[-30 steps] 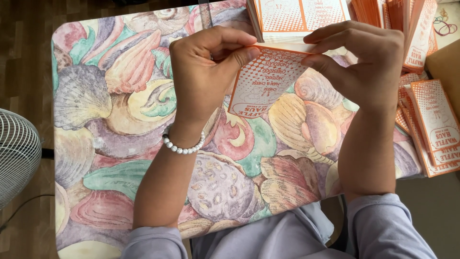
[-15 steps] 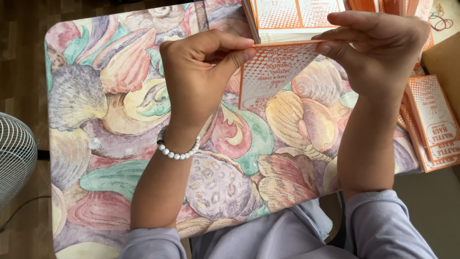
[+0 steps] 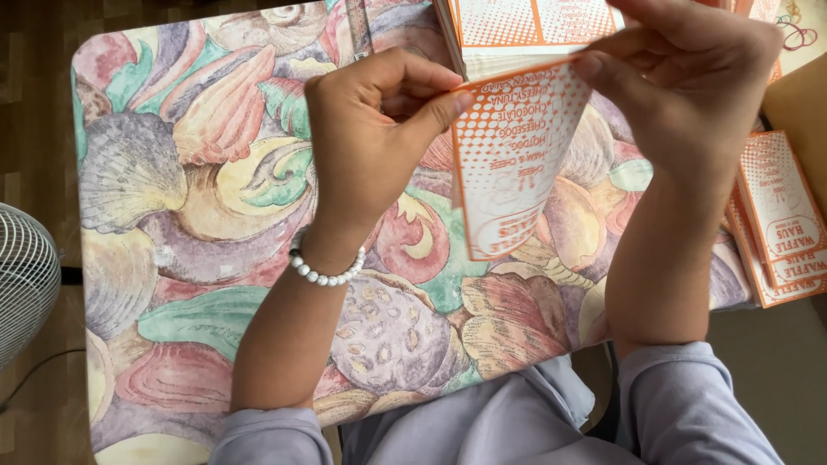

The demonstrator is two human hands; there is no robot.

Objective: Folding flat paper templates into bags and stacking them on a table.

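The paper bag [image 3: 508,164], orange and white with a dotted pattern, hangs between both hands above the shell-patterned tabletop [image 3: 172,224]. Its long axis runs nearly straight away from the person, tilted a little, with the top edge at the far end and the free bottom end pointing back toward the person's body. That top edge is where both grips meet.

The left hand [image 3: 370,142] pinches the bag's near-left top corner, thumb pressed against the curled fingers with the paper between them. The right hand [image 3: 689,77] pinches the top edge at the bag's right corner, fingers bent down over the paper. Both hands sit level with that edge, so the bag lies below and between them, neither hand clearly nearer to it than the other.

Just beyond the bag's top edge lies a stack of flat bags [image 3: 525,30] of the same kind. To the right of the bag, past the right forearm, more bags [image 3: 780,215] lie fanned at the table's edge. A bead bracelet [image 3: 326,271] circles the left wrist. Far left of the bag stands a white fan [image 3: 21,275].
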